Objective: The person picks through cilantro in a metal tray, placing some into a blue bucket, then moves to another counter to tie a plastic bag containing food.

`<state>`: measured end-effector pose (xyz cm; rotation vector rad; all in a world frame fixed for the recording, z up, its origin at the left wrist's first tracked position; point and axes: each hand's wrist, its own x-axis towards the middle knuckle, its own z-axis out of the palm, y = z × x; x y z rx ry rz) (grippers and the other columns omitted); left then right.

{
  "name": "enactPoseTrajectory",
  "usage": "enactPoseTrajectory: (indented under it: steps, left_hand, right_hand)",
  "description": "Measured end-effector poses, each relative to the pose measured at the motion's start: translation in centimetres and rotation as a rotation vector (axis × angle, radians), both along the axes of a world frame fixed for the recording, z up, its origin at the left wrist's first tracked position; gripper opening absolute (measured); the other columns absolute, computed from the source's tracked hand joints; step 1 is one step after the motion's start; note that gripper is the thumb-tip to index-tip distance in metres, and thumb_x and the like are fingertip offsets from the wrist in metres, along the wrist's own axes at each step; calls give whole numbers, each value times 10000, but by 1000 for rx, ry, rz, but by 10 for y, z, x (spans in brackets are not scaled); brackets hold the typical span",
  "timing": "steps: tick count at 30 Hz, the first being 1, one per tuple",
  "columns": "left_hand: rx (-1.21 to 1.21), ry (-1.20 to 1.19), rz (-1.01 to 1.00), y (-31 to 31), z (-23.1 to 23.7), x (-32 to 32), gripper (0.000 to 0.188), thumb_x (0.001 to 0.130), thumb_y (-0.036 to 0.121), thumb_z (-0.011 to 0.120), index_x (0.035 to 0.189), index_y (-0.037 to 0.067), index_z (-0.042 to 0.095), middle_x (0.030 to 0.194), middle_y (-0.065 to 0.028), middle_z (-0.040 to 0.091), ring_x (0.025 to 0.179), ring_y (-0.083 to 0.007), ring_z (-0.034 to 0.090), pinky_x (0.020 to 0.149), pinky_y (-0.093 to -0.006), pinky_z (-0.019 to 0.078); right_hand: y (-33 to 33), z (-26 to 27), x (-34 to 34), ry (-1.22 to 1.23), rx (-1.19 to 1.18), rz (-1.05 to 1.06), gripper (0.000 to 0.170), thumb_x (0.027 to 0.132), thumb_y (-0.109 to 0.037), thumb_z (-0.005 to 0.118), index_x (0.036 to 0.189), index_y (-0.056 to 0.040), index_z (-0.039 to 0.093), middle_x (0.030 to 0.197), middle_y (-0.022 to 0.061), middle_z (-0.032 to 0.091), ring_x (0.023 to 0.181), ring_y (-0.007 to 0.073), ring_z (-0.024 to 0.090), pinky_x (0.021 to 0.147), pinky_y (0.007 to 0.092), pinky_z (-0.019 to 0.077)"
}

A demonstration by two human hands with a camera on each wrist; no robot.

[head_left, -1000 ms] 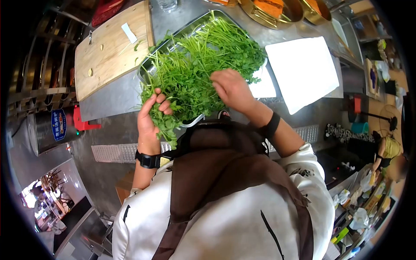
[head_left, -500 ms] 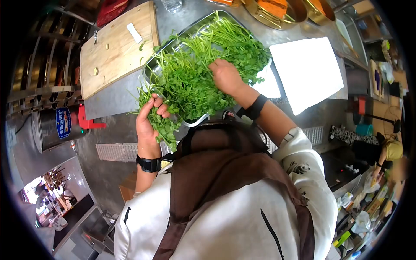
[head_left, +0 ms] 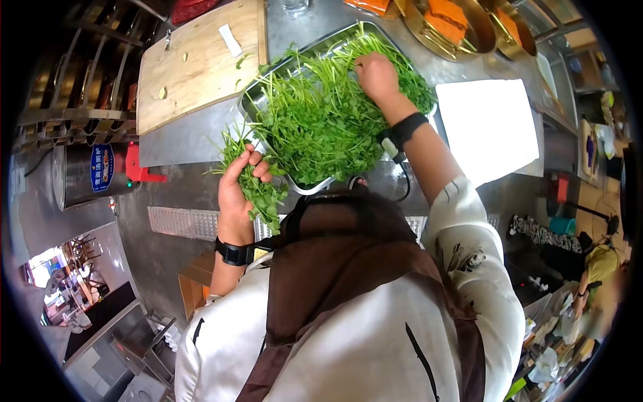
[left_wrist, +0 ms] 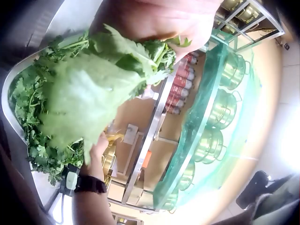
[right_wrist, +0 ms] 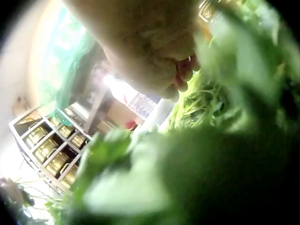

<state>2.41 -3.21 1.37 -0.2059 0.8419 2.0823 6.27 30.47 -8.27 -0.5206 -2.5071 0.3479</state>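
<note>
A metal tray point(head_left: 312, 190) on the counter is heaped with cilantro point(head_left: 321, 134), its stems pointing to the far side and its leaves to the near side. Beside the tray's near left corner, my left hand point(head_left: 236, 197) grips a small bunch of cilantro point(head_left: 268, 201), fingers curled round it and leaves hanging down. In the left wrist view a blurred leaf point(left_wrist: 79, 98) covers much of the heap. My right hand point(head_left: 379, 77) reaches over the tray's far right part, its curled fingers pinching stems. Blurred leaves fill the lower right wrist view.
A wooden cutting board point(head_left: 201, 67) with a white strip point(head_left: 230, 40) and small scraps lies left of the tray. A white board-like sheet point(head_left: 487, 127) is at the right. Brass pans point(head_left: 429, 33) with orange blocks and a glass point(head_left: 295, 7) stand at the back.
My right hand has moved from the middle of the heap to the stems at the far right. My left hand keeps hold of its bunch near the tray corner.
</note>
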Motion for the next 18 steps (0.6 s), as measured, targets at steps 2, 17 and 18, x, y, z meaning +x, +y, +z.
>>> enactPoseTrajectory:
  steps: [2, 17, 18]
  left_hand:
    - [-22, -3, 12, -1, 2, 2, 121, 878, 98, 516, 989, 50, 508, 770, -14, 451, 652, -117, 423, 560, -246, 388]
    - [-98, 7, 122, -22, 0, 7, 127, 869, 98, 526, 982, 43, 508, 765, -16, 445, 644, -116, 422, 566, -248, 375]
    - [-96, 4, 130, -21, -1, 7, 127, 869, 98, 526, 982, 43, 508, 765, -16, 445, 644, -116, 422, 566, -248, 375]
  right_hand:
    - [14, -5, -14, -100, 48, -45, 139, 764, -125, 541, 774, -71, 669, 831, 119, 627, 814, 277, 595, 699, 405, 474]
    - [30, 10, -32, -344, 100, -83, 226, 807, -181, 466, 854, -78, 662, 927, 147, 623, 825, 308, 613, 743, 443, 462]
    - [32, 13, -28, -347, 103, -75, 226, 807, -181, 466, 854, -78, 662, 927, 147, 623, 825, 308, 613, 743, 443, 462]
